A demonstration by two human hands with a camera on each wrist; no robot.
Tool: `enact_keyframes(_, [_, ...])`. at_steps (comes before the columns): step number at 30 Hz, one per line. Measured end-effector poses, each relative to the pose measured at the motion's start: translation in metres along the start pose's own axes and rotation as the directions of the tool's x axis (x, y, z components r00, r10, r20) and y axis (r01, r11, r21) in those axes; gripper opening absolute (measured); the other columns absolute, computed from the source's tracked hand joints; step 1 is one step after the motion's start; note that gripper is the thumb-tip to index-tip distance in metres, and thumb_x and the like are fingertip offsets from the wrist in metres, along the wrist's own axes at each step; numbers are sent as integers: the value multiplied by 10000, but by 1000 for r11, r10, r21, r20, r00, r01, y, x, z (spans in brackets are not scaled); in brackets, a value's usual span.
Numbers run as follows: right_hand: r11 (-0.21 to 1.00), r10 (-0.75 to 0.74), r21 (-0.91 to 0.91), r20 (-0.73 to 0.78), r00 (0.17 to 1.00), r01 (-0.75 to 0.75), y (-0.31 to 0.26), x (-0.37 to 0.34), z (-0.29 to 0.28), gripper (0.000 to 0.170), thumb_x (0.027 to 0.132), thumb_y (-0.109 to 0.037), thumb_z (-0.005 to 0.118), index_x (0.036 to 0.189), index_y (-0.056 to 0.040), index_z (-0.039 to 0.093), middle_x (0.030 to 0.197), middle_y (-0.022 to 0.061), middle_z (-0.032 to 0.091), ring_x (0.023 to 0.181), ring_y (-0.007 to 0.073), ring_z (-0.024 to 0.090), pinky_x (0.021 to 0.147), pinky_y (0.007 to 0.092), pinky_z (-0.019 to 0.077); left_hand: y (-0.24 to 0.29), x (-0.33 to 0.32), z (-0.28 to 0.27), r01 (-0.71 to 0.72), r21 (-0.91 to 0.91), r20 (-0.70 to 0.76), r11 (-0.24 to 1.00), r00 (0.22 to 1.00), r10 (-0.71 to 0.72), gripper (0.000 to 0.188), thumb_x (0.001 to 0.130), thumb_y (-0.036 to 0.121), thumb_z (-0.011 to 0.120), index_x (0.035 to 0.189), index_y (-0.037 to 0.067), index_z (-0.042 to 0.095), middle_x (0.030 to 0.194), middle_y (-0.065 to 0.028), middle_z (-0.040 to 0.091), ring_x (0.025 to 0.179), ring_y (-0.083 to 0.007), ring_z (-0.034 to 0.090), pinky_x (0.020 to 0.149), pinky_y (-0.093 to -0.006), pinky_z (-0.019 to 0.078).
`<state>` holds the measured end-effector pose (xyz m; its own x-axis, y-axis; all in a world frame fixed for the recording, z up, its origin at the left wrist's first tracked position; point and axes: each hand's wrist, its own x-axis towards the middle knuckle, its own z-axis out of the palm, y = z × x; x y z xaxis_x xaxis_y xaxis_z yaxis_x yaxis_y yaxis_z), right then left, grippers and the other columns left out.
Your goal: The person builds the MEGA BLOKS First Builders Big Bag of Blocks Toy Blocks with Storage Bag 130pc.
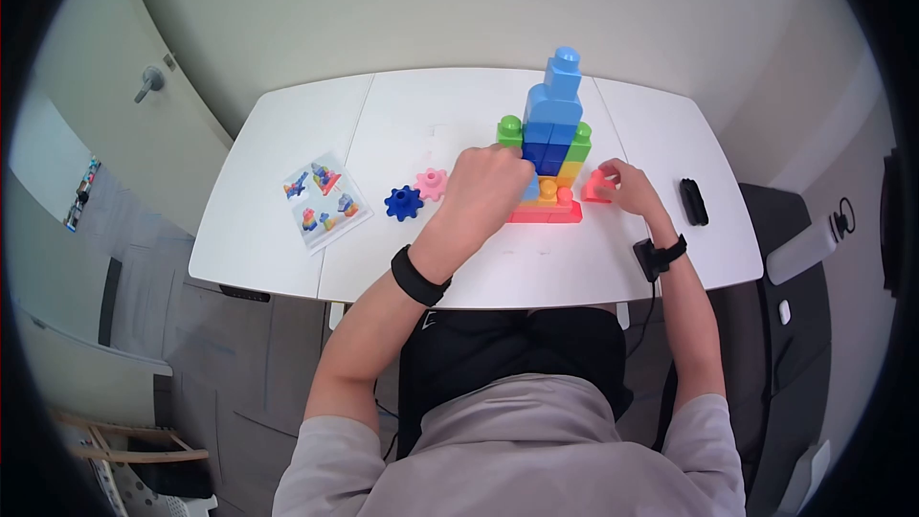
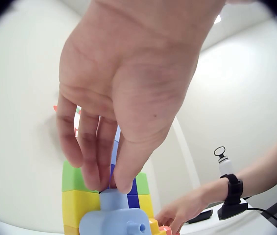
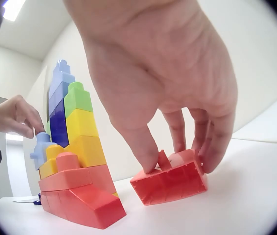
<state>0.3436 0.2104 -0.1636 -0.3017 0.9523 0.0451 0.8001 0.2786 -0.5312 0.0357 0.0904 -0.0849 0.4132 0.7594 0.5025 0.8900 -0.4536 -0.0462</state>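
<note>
A tall tower of stacked toy building blocks stands on the table, red at its base, yellow and green at its sides, blue toward the top. My left hand reaches to its near side. There, thumb and fingertips pinch the top stud of a light blue block that has a small round peg on its face. Right of the tower, my right hand grips a loose red block between thumb and fingers. The red block is tipped, its hollow underside showing in the right wrist view, low over the tabletop.
Left of the tower are a pink gear and a dark blue gear. Farther left lies a picture sheet of block models. A black case lies at the right, and a bottle stands beyond the table's right edge.
</note>
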Motion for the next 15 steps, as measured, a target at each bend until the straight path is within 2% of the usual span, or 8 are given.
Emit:
enact_keyframes(6, [996,-32,77,-19,999,34,-5,-17,-13,564,823,-224,820,1308,-26,612,1158,130,739,1017,257,717,893,368,582,3,0,-2,6,12,6,1000,1000,-6,180,722,-14,739,882,58,776,857,-94,716,842,-266,734,690,-388,606])
enact_keyframes(8, [990,-85,102,-129,988,98,-27,-33,-27,565,815,-157,821,1318,-31,594,1196,110,714,1055,235,692,901,356,584,3,1,-4,8,19,20,1000,1000,-8,171,730,-8,737,885,55,775,854,-95,714,842,-266,734,686,-389,606])
enact_keyframes(9, [990,-79,104,-125,989,92,-35,-37,-35,565,815,-157,821,1318,-31,594,1196,110,714,1055,235,692,901,356,584,4,1,-3,7,23,34,1000,999,-8,163,738,-1,735,888,52,775,851,-96,711,842,-266,734,682,-390,607])
enact_keyframes(11, [935,-226,231,-202,953,271,-48,-45,-50,555,805,-76,814,1313,-39,593,1251,90,674,1099,213,661,901,348,586,4,0,-3,5,23,37,1000,999,-6,160,747,5,733,894,50,774,859,-97,711,843,-268,734,685,-391,606])
enact_keyframes(12, [936,-220,232,-201,954,265,-56,-50,-55,555,805,-76,814,1313,-39,593,1251,90,674,1099,213,661,901,348,586,3,-1,-3,6,31,33,999,999,-7,156,755,11,731,900,49,773,867,-97,712,845,-269,734,688,-391,605])
enact_keyframes(14, [895,-282,255,-313,907,367,-76,-57,-56,559,792,-23,811,1307,-46,595,1287,70,645,1121,190,641,905,355,588,3,-2,-6,-3,33,51,999,999,1,170,761,11,728,919,51,776,876,-97,713,847,-270,734,691,-390,605])
enact_keyframes(15, [871,-318,255,-360,877,421,-85,-60,-51,569,767,-19,844,1280,-49,600,1252,78,650,1110,210,646,900,354,585,2,-2,-7,-11,37,65,999,998,9,183,768,11,724,938,53,779,884,-97,714,848,-270,733,694,-390,604])
